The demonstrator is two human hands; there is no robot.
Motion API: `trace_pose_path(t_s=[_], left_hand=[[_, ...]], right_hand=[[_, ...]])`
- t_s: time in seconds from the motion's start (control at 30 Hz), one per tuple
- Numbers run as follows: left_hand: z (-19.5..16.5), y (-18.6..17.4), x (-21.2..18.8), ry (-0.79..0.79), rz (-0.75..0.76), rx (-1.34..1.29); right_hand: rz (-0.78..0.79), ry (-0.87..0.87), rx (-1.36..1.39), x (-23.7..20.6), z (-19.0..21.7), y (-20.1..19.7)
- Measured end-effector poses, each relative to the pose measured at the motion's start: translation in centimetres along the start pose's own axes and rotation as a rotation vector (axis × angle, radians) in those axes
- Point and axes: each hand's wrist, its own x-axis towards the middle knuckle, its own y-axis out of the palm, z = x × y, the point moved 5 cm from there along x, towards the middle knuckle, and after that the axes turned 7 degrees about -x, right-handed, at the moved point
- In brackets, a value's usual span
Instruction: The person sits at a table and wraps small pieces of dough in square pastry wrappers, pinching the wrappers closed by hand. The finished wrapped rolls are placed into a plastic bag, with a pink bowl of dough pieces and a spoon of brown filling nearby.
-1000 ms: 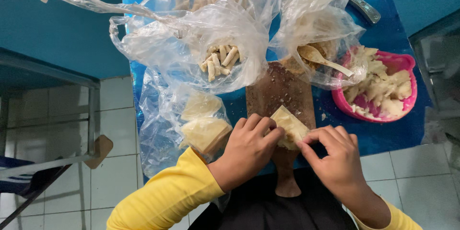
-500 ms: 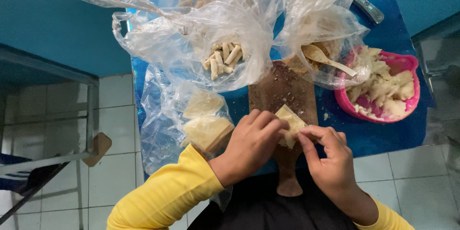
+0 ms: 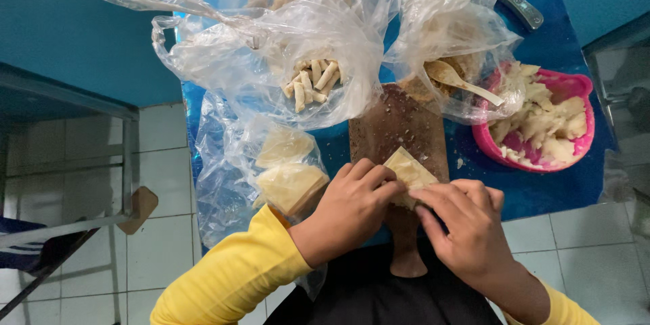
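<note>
Both hands have drawn closer together over the wrapper since a second ago; the right hand has slid left, its fingers now on the sheet's near corner instead of beside it.

Head view, looking straight down:
- Left hand [image 3: 352,206]: comes in from lower left, yellow sleeve [image 3: 230,277] to the wrist, back of hand up. Fingers curled, knuckles raised, fingertips pressing on the left edge of the pale square wrapper [image 3: 406,170]. Grip narrow, pinching the sheet.
- Right hand [image 3: 467,223]: comes in from lower right, back up, wrist bent inward. Index finger and thumb meet at the wrapper's lower right corner; other fingers bunched behind. Grip also narrow, closed on the wrapper.
- Wrapper lies on the near end of the brown wooden board [image 3: 399,128], one corner pointing away from the person, half covered by both sets of fingers. Whether filling sits inside cannot be told.
- Board's handle [image 3: 408,250] runs back toward the person's lap, between the two wrists.
- Blue table top [image 3: 542,189] under everything.
- Stack of spare wrappers [image 3: 291,186] in a clear plastic bag, just left of the left hand.
- Clear bag of finished rolls [image 3: 313,81] beyond the board, left of centre.
- Second clear bag with a wooden spoon [image 3: 460,81] in it, beyond the board to the right.
- Pink bowl [image 3: 575,88] of pale chunks far right, well apart from the hands.
</note>
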Motion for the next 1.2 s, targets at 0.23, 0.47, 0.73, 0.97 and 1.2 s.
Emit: trace_pose_path(t_s=[0.23, 0.47, 0.73, 0.97, 1.2], left_hand=[[-0.5, -0.5, 0.3, -0.005, 0.007, -0.015], [-0.5, -0.2, 0.5, -0.023, -0.054, 0.001], [-0.5, 0.1, 0.5, -0.085, -0.114, -0.026], [0.8, 0.0, 0.7, -0.191, -0.122, -0.191], [0.0, 0.0, 0.7, -0.037, -0.039, -0.064]], right_hand=[[-0.003, 0.034, -0.043, 0.1, -1.0, 0.9], [0.039, 0.165, 0.090, 0.3, -2.4, 2.3], [0.007, 0.172, 0.034, 0.4, -2.3, 2.7], [0.049, 0.238, 0.105, 0.6, -3.2, 3.3], [-0.006, 0.053, -0.034, 0.1, -0.9, 2.0]])
